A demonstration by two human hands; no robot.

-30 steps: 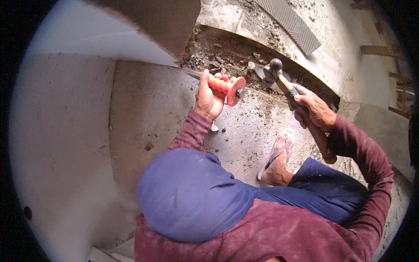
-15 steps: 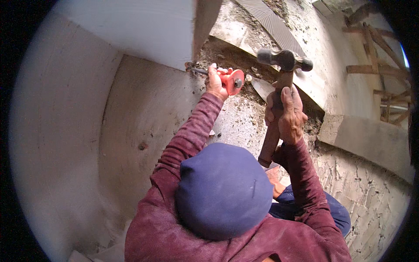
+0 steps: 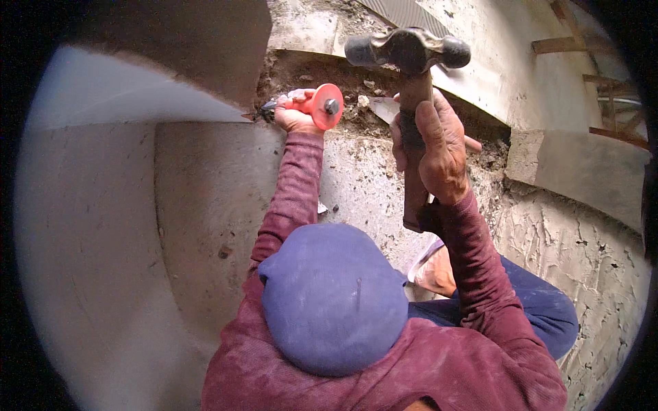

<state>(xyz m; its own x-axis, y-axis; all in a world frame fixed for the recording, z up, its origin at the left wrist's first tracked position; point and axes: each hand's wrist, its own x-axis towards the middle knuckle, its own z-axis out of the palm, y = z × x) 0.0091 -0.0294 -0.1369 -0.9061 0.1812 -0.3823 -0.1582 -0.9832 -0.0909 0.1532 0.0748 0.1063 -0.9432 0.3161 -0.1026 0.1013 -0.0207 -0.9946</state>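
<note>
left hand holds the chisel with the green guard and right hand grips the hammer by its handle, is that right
One slip: the head view shows the guard is orange-red, not green. The rest stands: the left hand holds the chisel and the right hand grips the hammer by its handle.

Wears a maroon top, dusty across the front, with long, creased sleeves reaching the wrist at the left hand and the right hand; also wears blue trousers and, below the right hand, a pale sandal.
</note>
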